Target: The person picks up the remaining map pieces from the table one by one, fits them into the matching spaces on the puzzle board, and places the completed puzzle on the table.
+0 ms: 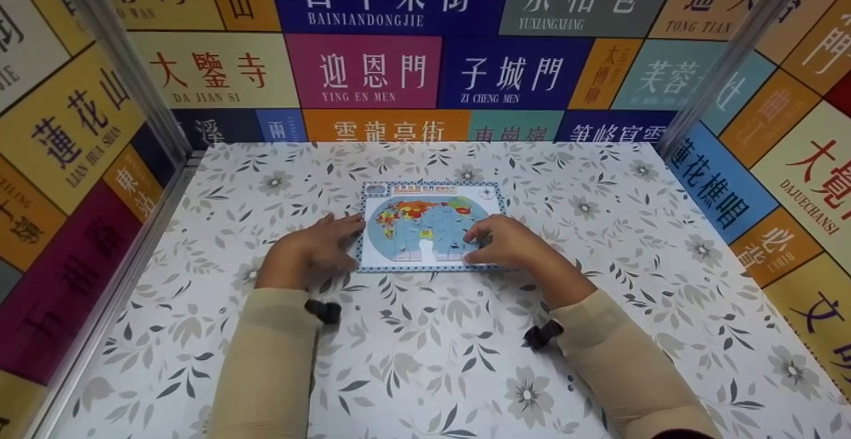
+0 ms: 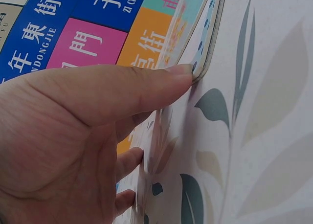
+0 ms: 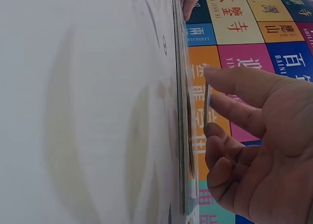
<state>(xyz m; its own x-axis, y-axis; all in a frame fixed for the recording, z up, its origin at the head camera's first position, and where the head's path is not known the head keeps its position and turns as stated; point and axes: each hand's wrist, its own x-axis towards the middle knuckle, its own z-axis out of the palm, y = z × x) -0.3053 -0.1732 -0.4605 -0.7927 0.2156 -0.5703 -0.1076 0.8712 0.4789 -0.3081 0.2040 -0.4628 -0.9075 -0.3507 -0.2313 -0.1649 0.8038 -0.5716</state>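
Observation:
A world map jigsaw puzzle (image 1: 425, 269) with a blue dotted border lies flat on the table. A white gap shows low in the middle of its map. My left hand (image 1: 316, 247) is at the puzzle's left side with its fingers spread, and in the left wrist view the thumb (image 2: 171, 77) touches the board's rounded corner (image 2: 199, 72). Over the right part of the map, my right hand (image 1: 510, 243) pinches a thin puzzle piece (image 3: 207, 104) between thumb and fingers. The right wrist view shows that piece edge-on, raised above the board, its printed face hidden.
Under the puzzle is a white tablecloth (image 1: 425, 352) with grey leaves and flowers. Panels with coloured blocks of lettering (image 1: 372, 70) stand behind the table and along both sides. Small black devices are strapped at both wrists.

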